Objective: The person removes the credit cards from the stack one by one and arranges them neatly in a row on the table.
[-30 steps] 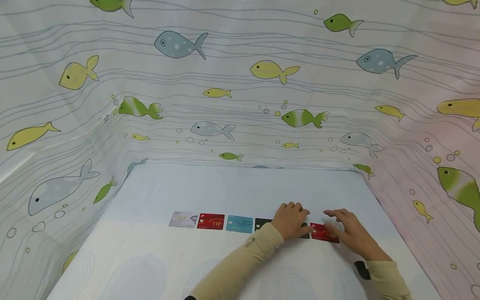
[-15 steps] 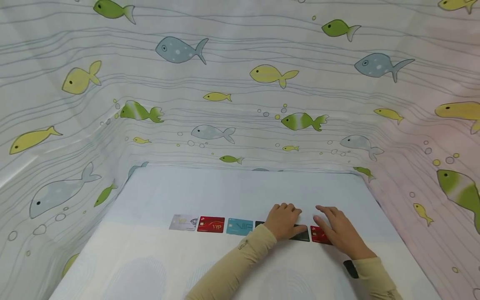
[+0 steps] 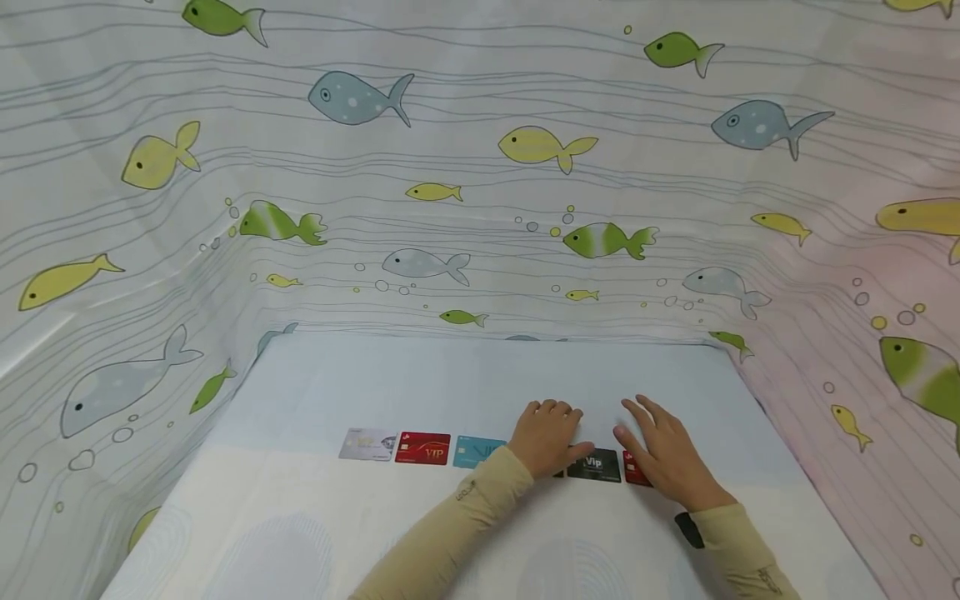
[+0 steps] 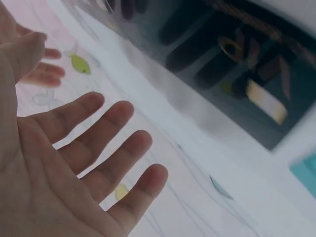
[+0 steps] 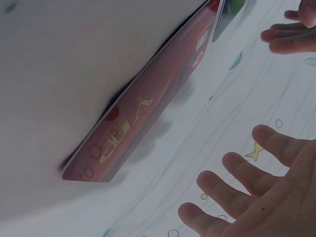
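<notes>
Several bank-style cards lie flat in a row on the white table. From the left come a silver card, a red VIP card and a blue VIP card. My left hand is over a dark card, hiding most of it in the head view; its fingers are extended and hold nothing. Right of it lies a black Vip card. My right hand, fingers spread, hovers by a second red VIP card at the row's right end, partly covering it in the head view.
White curtains printed with fish enclose the table at the back and both sides. Pale arch patterns mark the tabletop in front of the cards. Both forearms wear beige sleeves.
My left hand has moved left along the row, uncovering the black Vip card. The right hand has shifted left too and covers more of the right red card. The cards appear unmoved.
</notes>
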`<action>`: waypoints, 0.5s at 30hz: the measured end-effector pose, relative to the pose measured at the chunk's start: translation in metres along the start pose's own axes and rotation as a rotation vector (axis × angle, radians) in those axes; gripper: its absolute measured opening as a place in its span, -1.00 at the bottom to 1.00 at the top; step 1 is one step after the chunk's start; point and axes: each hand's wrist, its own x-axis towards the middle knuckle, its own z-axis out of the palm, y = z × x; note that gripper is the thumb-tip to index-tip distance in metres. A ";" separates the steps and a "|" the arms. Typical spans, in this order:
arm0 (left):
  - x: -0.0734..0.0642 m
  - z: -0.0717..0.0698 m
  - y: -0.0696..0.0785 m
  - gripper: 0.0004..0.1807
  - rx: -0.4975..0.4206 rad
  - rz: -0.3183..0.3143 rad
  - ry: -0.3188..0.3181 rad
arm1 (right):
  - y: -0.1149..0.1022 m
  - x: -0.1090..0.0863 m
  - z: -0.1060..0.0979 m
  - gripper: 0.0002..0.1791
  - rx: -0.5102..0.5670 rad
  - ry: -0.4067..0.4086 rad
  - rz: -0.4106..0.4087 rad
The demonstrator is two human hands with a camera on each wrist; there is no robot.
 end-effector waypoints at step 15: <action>-0.035 -0.018 -0.032 -0.35 -0.027 -0.051 0.024 | -0.002 0.000 0.000 -0.33 -0.001 -0.009 -0.004</action>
